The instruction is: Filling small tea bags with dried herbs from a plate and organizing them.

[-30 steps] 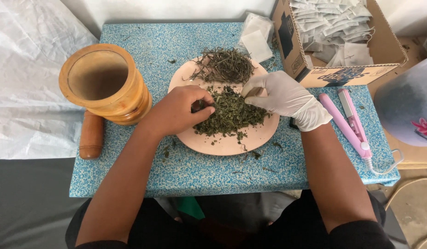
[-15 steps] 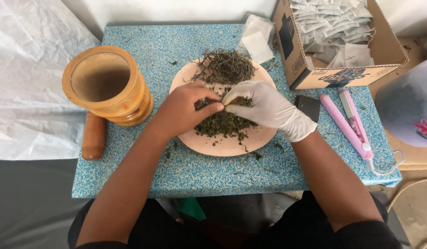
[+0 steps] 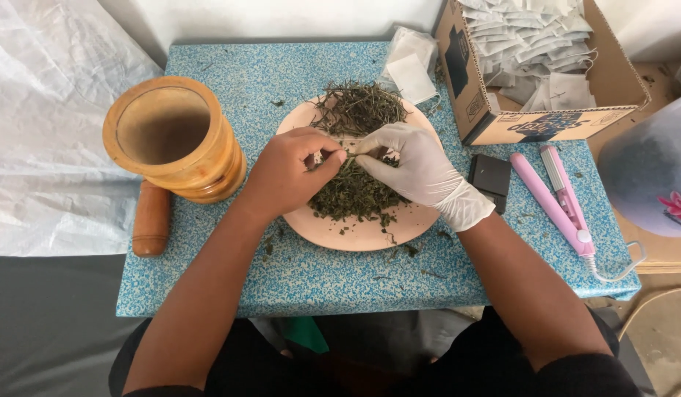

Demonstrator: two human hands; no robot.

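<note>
Both hands meet over a pink plate [image 3: 340, 234] on the blue bench [image 3: 281, 279]. The bare left hand [image 3: 289, 173] and the gloved right hand [image 3: 414, 165] each pinch, fingertips together, 1 dried herb sprig [image 3: 349, 156]. The plate holds crumbled leaves [image 3: 355, 197] in front and bare stems [image 3: 359, 109] behind. A wooden mortar [image 3: 171, 140] stands left; a cardboard box [image 3: 502, 121] of white sachets [image 3: 531, 51] sits right.

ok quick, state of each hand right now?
Left hand: bare, fingers pinched shut on a herb sprig over the plate.
Right hand: gloved, pinching the same sprig's other end.
</note>
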